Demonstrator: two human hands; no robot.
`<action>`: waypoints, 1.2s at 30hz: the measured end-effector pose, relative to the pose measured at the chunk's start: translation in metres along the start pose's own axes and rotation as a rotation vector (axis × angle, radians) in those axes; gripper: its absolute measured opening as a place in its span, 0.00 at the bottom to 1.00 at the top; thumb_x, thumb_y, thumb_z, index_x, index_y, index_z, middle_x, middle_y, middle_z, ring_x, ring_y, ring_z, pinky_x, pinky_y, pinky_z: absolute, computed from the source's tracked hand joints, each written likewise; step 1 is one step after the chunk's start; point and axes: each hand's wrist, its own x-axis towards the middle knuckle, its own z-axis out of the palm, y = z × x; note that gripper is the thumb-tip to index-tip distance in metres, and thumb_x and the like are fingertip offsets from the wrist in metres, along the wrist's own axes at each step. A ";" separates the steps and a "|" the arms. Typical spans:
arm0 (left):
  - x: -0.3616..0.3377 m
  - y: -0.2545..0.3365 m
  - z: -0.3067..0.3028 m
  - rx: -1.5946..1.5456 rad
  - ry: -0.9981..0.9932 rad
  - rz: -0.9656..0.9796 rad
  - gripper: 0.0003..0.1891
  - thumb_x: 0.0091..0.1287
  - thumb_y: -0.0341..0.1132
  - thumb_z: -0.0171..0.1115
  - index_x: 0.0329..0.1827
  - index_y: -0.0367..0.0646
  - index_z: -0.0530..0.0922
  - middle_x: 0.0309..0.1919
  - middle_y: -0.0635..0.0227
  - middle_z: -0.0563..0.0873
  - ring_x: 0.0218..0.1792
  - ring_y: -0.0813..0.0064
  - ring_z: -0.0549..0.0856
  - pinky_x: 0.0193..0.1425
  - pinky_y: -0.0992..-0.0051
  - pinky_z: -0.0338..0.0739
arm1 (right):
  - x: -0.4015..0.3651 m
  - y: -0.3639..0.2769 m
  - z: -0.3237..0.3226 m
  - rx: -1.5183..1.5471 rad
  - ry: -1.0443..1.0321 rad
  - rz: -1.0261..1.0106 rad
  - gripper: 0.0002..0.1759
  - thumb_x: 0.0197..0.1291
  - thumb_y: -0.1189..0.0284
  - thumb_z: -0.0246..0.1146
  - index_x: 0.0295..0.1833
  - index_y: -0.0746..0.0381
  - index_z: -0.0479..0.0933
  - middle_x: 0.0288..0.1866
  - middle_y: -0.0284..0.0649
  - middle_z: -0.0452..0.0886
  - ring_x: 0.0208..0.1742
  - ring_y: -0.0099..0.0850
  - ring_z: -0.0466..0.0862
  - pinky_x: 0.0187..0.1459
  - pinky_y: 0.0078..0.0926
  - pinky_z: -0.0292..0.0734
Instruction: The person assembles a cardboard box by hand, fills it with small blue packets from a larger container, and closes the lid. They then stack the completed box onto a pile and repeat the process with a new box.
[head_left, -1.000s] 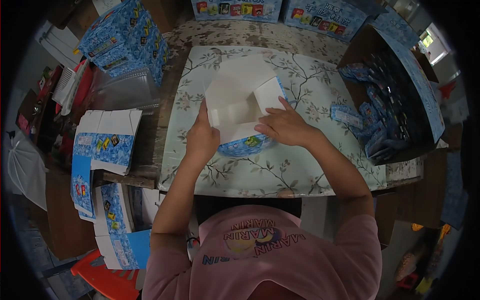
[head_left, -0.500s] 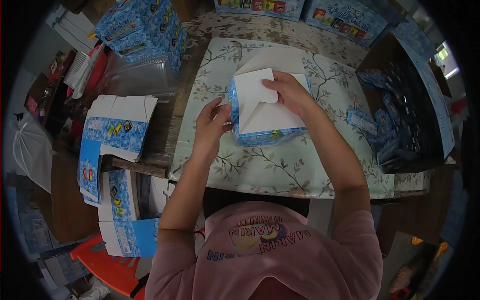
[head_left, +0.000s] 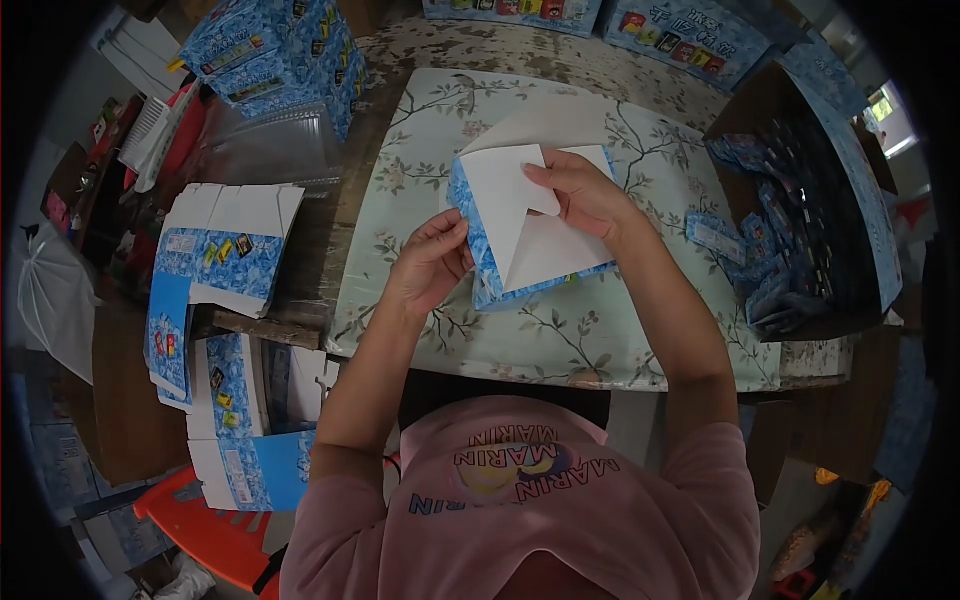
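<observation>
A blue-patterned carton point(head_left: 482, 245) with white inner flaps point(head_left: 505, 180) lies on the flowered tablecloth, tilted, one corner toward me. My right hand point(head_left: 585, 195) pinches a white flap of it between thumb and fingers, from the right side. My left hand point(head_left: 436, 255) is at the carton's left edge, thumb and curled fingers pressed together; whether they grip the edge or only touch it is hard to see. A larger white flap point(head_left: 550, 120) stands out at the far side of the carton.
Flattened cartons point(head_left: 225, 245) are stacked at the left. An open box point(head_left: 880, 220) of blue packets stands at the right. Finished-looking blue boxes point(head_left: 270, 60) rise at the back left, beside clear plastic trays point(head_left: 290, 150). A red chair point(head_left: 200, 530) is lower left.
The carton has turned, its near left corner now closer to me. My left hand has moved in to its left edge and its fingers have closed together. My right hand still holds the flap.
</observation>
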 end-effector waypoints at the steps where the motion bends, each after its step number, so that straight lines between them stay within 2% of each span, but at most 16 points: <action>1: 0.000 0.000 0.001 -0.012 -0.023 -0.012 0.14 0.64 0.34 0.60 0.50 0.40 0.74 0.40 0.71 0.81 0.37 0.79 0.79 0.42 0.78 0.73 | 0.006 0.005 -0.002 -0.082 0.020 -0.015 0.17 0.60 0.70 0.60 0.53 0.66 0.72 0.46 0.40 0.80 0.46 0.31 0.82 0.48 0.32 0.79; 3: 0.002 0.002 0.005 -0.018 -0.047 -0.024 0.19 0.64 0.37 0.59 0.56 0.39 0.70 0.44 0.69 0.81 0.41 0.78 0.80 0.46 0.76 0.75 | 0.013 0.014 -0.005 -0.160 0.038 -0.034 0.17 0.60 0.70 0.60 0.52 0.65 0.73 0.44 0.39 0.81 0.44 0.30 0.82 0.44 0.31 0.80; 6: 0.002 0.006 0.017 0.247 0.293 -0.027 0.25 0.61 0.39 0.63 0.57 0.35 0.68 0.47 0.64 0.79 0.45 0.73 0.80 0.48 0.72 0.75 | 0.012 0.025 0.014 -0.595 0.135 -0.029 0.20 0.60 0.69 0.60 0.56 0.66 0.70 0.44 0.40 0.80 0.41 0.24 0.80 0.39 0.21 0.77; 8: 0.000 0.010 0.016 0.758 0.400 0.066 0.35 0.53 0.44 0.71 0.54 0.28 0.65 0.44 0.55 0.79 0.40 0.72 0.81 0.43 0.72 0.76 | 0.010 0.027 0.028 -0.839 0.197 -0.188 0.16 0.60 0.67 0.61 0.51 0.64 0.75 0.35 0.36 0.81 0.33 0.20 0.78 0.32 0.19 0.74; 9: -0.002 0.016 0.013 0.758 0.399 0.072 0.35 0.53 0.44 0.71 0.54 0.28 0.65 0.44 0.55 0.79 0.40 0.72 0.81 0.43 0.72 0.76 | -0.003 0.022 0.033 -0.842 0.195 -0.193 0.16 0.60 0.67 0.61 0.51 0.64 0.75 0.35 0.36 0.81 0.33 0.20 0.78 0.32 0.19 0.74; 11: -0.009 0.032 0.001 0.599 0.229 -0.025 0.36 0.53 0.42 0.70 0.56 0.25 0.64 0.43 0.55 0.79 0.41 0.71 0.81 0.44 0.73 0.77 | -0.046 -0.013 0.065 -1.463 0.308 -0.524 0.13 0.60 0.67 0.61 0.44 0.65 0.78 0.27 0.34 0.80 0.28 0.18 0.77 0.29 0.18 0.73; 13: -0.019 0.053 0.001 0.623 0.184 -0.113 0.36 0.52 0.42 0.71 0.56 0.25 0.64 0.42 0.55 0.79 0.40 0.71 0.82 0.44 0.74 0.78 | -0.060 -0.036 0.059 -1.035 0.536 -0.686 0.12 0.59 0.66 0.62 0.39 0.66 0.79 0.23 0.32 0.78 0.24 0.18 0.76 0.28 0.18 0.72; 15: -0.021 0.054 0.002 0.644 0.137 -0.209 0.37 0.51 0.41 0.72 0.56 0.25 0.65 0.42 0.56 0.79 0.40 0.70 0.82 0.44 0.76 0.78 | -0.051 -0.058 0.040 -1.034 0.638 -0.660 0.15 0.60 0.64 0.62 0.40 0.67 0.79 0.24 0.31 0.78 0.28 0.19 0.77 0.33 0.18 0.73; 18: -0.014 0.038 -0.002 0.708 0.176 -0.148 0.34 0.51 0.41 0.72 0.56 0.28 0.68 0.42 0.54 0.80 0.38 0.70 0.82 0.42 0.76 0.78 | -0.021 -0.048 0.006 -0.933 0.246 -0.414 0.18 0.61 0.61 0.60 0.46 0.67 0.77 0.34 0.35 0.79 0.39 0.20 0.77 0.43 0.19 0.72; 20: -0.007 0.018 -0.016 1.051 0.353 0.155 0.31 0.52 0.42 0.71 0.55 0.31 0.71 0.43 0.54 0.80 0.42 0.68 0.82 0.45 0.76 0.76 | -0.020 -0.030 0.011 -0.901 -0.125 -0.042 0.25 0.62 0.58 0.59 0.57 0.64 0.71 0.50 0.41 0.76 0.53 0.24 0.73 0.53 0.21 0.67; 21: -0.006 0.014 -0.022 1.044 0.364 0.153 0.31 0.52 0.42 0.71 0.55 0.31 0.71 0.43 0.54 0.80 0.42 0.68 0.82 0.45 0.76 0.76 | -0.018 -0.021 0.006 -0.996 -0.138 0.009 0.36 0.57 0.56 0.62 0.67 0.60 0.60 0.60 0.48 0.69 0.60 0.35 0.70 0.57 0.29 0.65; 23: -0.005 0.008 -0.028 1.353 0.433 0.567 0.29 0.54 0.42 0.69 0.55 0.32 0.72 0.45 0.55 0.79 0.46 0.69 0.80 0.48 0.74 0.74 | -0.026 -0.002 0.018 -1.295 -0.122 -0.032 0.40 0.55 0.55 0.63 0.69 0.59 0.57 0.61 0.49 0.68 0.60 0.40 0.69 0.58 0.33 0.64; 25: 0.004 0.010 -0.034 1.265 0.385 0.491 0.29 0.56 0.42 0.68 0.55 0.31 0.72 0.46 0.56 0.79 0.47 0.69 0.79 0.50 0.74 0.73 | -0.031 0.029 0.027 -1.875 0.060 -0.225 0.49 0.49 0.54 0.66 0.72 0.57 0.49 0.63 0.53 0.64 0.62 0.49 0.67 0.60 0.40 0.62; 28: 0.004 0.014 -0.026 1.010 0.361 0.315 0.28 0.59 0.44 0.65 0.56 0.32 0.71 0.48 0.56 0.79 0.48 0.67 0.79 0.52 0.74 0.73 | -0.029 0.040 0.028 -1.989 0.178 -0.239 0.49 0.50 0.54 0.66 0.72 0.56 0.48 0.65 0.53 0.62 0.64 0.46 0.66 0.61 0.36 0.62; 32: -0.006 0.018 -0.028 0.476 0.352 -0.140 0.30 0.64 0.51 0.57 0.61 0.36 0.68 0.51 0.57 0.78 0.49 0.66 0.79 0.52 0.74 0.74 | -0.027 0.013 0.010 -1.700 -0.027 -0.074 0.45 0.53 0.54 0.63 0.71 0.57 0.50 0.64 0.52 0.63 0.63 0.45 0.67 0.61 0.35 0.63; 36: -0.019 0.005 -0.008 0.221 0.350 -0.231 0.31 0.65 0.53 0.55 0.62 0.37 0.67 0.51 0.58 0.78 0.48 0.69 0.80 0.51 0.74 0.75 | -0.023 0.016 0.009 -1.463 -0.095 -0.085 0.37 0.58 0.54 0.60 0.69 0.58 0.56 0.61 0.50 0.68 0.61 0.44 0.69 0.61 0.35 0.63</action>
